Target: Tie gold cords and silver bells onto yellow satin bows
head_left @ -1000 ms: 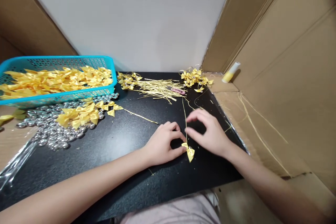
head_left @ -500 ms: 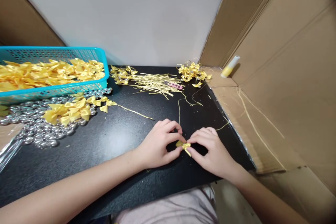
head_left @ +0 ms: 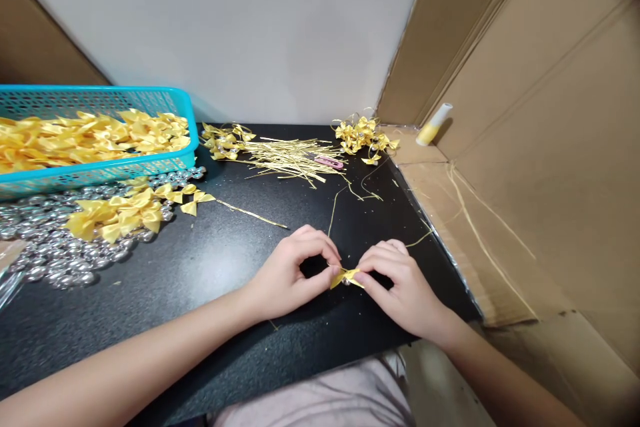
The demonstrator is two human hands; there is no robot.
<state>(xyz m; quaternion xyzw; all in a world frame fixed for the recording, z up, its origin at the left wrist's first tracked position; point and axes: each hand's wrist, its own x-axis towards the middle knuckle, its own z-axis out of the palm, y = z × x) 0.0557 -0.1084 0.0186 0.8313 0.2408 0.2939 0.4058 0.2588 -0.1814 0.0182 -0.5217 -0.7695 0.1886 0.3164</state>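
Observation:
Between my two hands is a small yellow ribbon bow (head_left: pixel 347 277) with a silver bead showing at its middle. My left hand (head_left: pixel 300 271) pinches the bow's left side between thumb and fingers. On the other side, my right hand (head_left: pixel 395 283) grips the right loop with thumb and forefinger. A thin gold cord (head_left: pixel 332 210) runs from near my left fingers toward the back of the black table (head_left: pixel 210 340). Farther left, a loose yellow bow (head_left: pixel 197 200) lies beside a gold twist tie (head_left: pixel 253 215).
A blue basket (head_left: pixel 95 170) full of yellow bows stands at the back left. Silver beads (head_left: pixel 75 267) and several bows (head_left: pixel 123 213) lie before it. Gold twist ties (head_left: pixel 285 159), a pink clip-like tool (head_left: pixel 329 162) and finished-looking bows (head_left: pixel 363 135) lie at the back. Cardboard (head_left: pixel 540 147) walls the right side.
The bow has turned between my fingers, so its silver bead now shows. My left thumb and forefinger have closed together on its left side. The view has shifted slightly.

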